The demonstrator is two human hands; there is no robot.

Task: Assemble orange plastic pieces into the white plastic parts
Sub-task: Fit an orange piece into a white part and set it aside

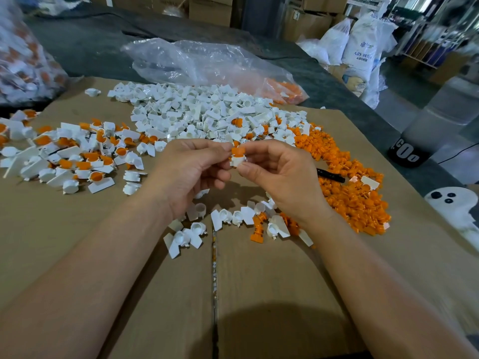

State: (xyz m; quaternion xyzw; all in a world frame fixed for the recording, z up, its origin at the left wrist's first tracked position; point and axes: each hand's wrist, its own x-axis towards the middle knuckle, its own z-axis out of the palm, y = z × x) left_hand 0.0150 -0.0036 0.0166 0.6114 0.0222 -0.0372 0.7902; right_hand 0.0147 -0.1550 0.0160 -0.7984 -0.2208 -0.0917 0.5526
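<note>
Now; left hand (189, 172) pinches orange piece (238, 151); right hand (282, 177) pinches white part (237, 161)

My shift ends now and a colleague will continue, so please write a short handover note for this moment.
Left hand pinches the orange piece; right hand pinches the white part under it, above the cardboard. Fully seated or not: cannot tell.
Done: the assembled pile at left.
To do: the white pile behind the hands, the loose orange pile at right, the small group near the wrists.
</note>
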